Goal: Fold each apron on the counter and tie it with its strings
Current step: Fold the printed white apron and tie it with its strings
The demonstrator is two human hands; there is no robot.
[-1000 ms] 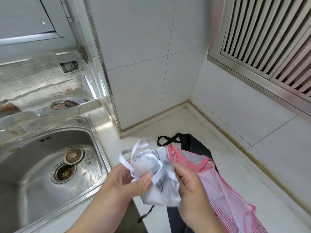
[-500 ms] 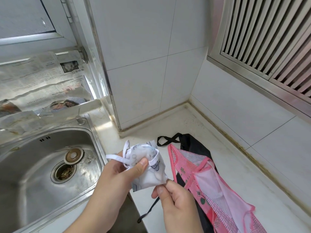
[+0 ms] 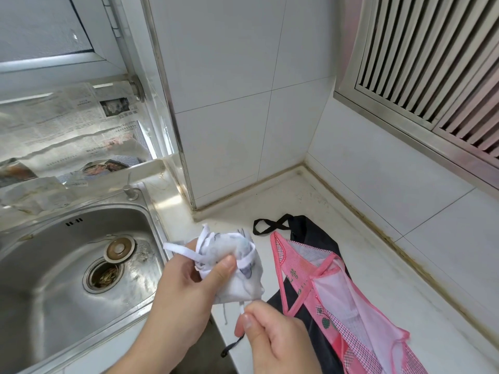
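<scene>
The left hand (image 3: 186, 282) gripped the white apron (image 3: 237, 268), folded down to a small wad and held in the air just above the near edge of the table (image 3: 405, 292), beside the steel sink (image 3: 54, 265) on the left. Its thumb pressed across the front of the bundle, pinning the loops of white string (image 3: 181, 251) wound around it. A moment before, the right hand (image 3: 272, 338) had been up against the side of the bundle; it had since dropped below and pulled away, and it now pinched the free end of the string between thumb and forefinger, drawing it downward. The loops looked tighter and the wad smaller than a second earlier, so I judged this to be the cinching of the tie, with this apron close to finished, though I could not see a knot. To the right, the pink apron (image 3: 351, 306) lay spread and unfolded on the table, resting on top of a black apron (image 3: 313, 238) whose strap looped out on the far side. Both of those seemed untouched, so most of the job was still ahead.
</scene>
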